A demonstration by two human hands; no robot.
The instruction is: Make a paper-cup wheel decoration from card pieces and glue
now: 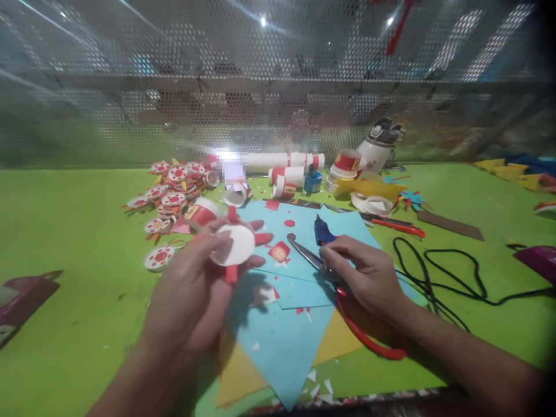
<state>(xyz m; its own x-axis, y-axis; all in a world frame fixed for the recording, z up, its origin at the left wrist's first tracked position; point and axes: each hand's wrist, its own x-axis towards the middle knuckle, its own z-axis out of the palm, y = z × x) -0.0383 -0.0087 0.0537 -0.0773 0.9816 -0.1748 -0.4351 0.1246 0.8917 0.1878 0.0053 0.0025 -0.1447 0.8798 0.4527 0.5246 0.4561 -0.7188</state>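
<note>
Head view: the left hand's [197,269] grip held the white disc [240,245] above the worktop [87,231]; the right hand's [368,269] enclosed the glue gun [322,230]. Excess thumb pressure could have creased the disc; the red-handled tool [313,262], fouled the glue gun.

The left grip [195,275] hides the left rim of the white disc [241,244]. The right grip [367,269] conceals the rear of the blue glue gun [323,233] and part of the red-handled pliers [309,259] beneath. Left of the left grip, a purple object [28,298] is cut off; beyond both grips, shapes behind the perforated screen [260,110] blur.
</note>
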